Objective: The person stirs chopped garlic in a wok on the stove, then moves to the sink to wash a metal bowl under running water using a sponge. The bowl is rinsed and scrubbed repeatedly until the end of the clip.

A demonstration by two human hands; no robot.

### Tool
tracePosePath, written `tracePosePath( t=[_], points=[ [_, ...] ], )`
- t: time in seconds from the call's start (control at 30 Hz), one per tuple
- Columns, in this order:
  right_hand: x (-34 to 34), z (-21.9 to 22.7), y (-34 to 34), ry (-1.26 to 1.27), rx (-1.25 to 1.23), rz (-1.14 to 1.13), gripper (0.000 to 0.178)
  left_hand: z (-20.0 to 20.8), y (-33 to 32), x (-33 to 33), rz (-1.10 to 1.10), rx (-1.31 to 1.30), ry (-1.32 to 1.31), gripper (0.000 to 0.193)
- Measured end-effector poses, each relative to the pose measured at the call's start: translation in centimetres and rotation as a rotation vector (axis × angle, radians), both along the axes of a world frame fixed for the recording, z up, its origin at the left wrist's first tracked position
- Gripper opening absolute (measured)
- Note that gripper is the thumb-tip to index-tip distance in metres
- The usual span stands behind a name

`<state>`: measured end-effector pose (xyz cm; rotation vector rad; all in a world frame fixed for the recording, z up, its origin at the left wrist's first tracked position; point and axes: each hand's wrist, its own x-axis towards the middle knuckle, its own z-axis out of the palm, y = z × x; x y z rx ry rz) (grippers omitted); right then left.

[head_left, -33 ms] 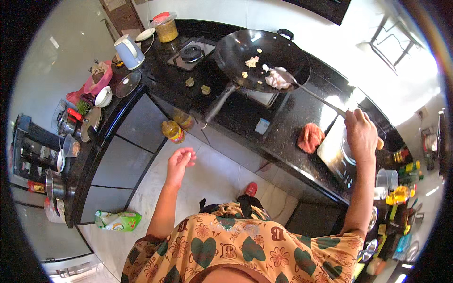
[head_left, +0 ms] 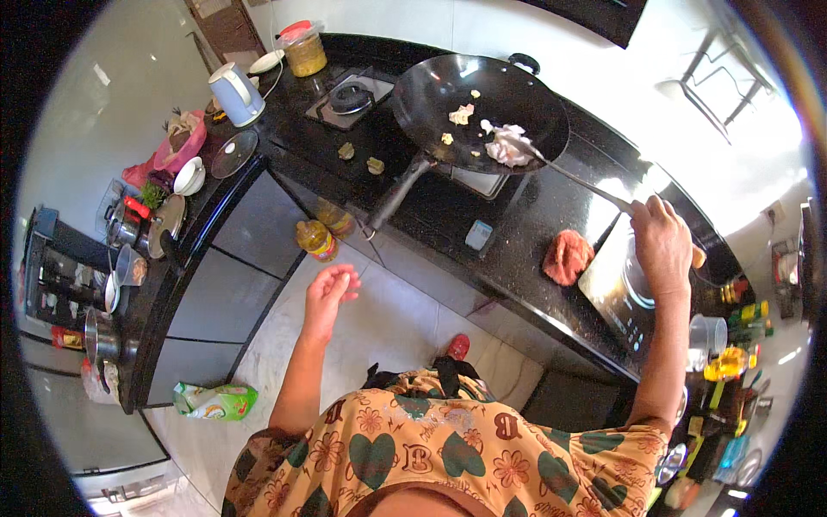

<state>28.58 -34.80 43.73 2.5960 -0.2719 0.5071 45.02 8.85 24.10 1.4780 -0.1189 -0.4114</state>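
My right hand [head_left: 662, 246] is closed round the handle of a metal spatula [head_left: 586, 183], whose wooden end sticks out past my fist. The spatula's blade lies in a large black wok [head_left: 431, 99], against a clump of pale, whitish food [head_left: 510, 148]. Smaller cream-coloured bits [head_left: 461, 115] are scattered over the wok's inside. The wok rests over the right burner, its long handle [head_left: 401, 194] pointing toward me. My left hand [head_left: 330, 297] hangs in the air over the floor, fingers loosely bent and apart, with nothing in it. Nearest to it is a bottle of yellow oil [head_left: 317, 239].
A reddish cloth [head_left: 568, 257] lies on the black counter beside a flat cooktop [head_left: 616, 284]. To the left are another burner [head_left: 351, 97], a blue kettle [head_left: 236, 95] and a glass lid [head_left: 234, 154]. A green-and-white bag [head_left: 215, 401] lies on the floor.
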Motion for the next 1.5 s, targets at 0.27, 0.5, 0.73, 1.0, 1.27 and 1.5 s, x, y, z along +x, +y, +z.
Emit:
tracePosePath(
  t=[0.27, 0.5, 0.73, 1.0, 1.27, 1.5],
  points=[
    [11.9, -2.6, -3.3, 0.112, -0.209, 0.187, 0.013, 4.2, -6.1, 3.0, 0.023, -0.153, 0.048, 0.024],
    [11.8, 1.3, -3.4, 0.01, -0.173, 0.105, 0.027, 3.9, -4.2, 6.3, -0.117, -0.176, 0.061, 0.027],
    [12.8, 2.8, 1.6, 0.206, -0.309, 0.231, 0.024, 4.7, -3.9, 10.3, -0.283, -0.228, 0.023, 0.024],
    [15.0, 1.7, 3.0, 0.116, -0.36, 0.063, 0.022, 5.8, -3.9, 12.0, -0.413, -0.198, 0.03, 0.027],
    [14.2, -0.5, 2.3, 0.214, -0.311, 0.094, 0.023, 6.0, -4.2, 12.2, -0.468, -0.239, 0.032, 0.027],
    [12.6, 5.0, 5.1, 0.235, -0.295, 0.056, 0.026, 5.7, -3.0, 11.7, -0.42, -0.226, 0.104, 0.023]
  ],
)
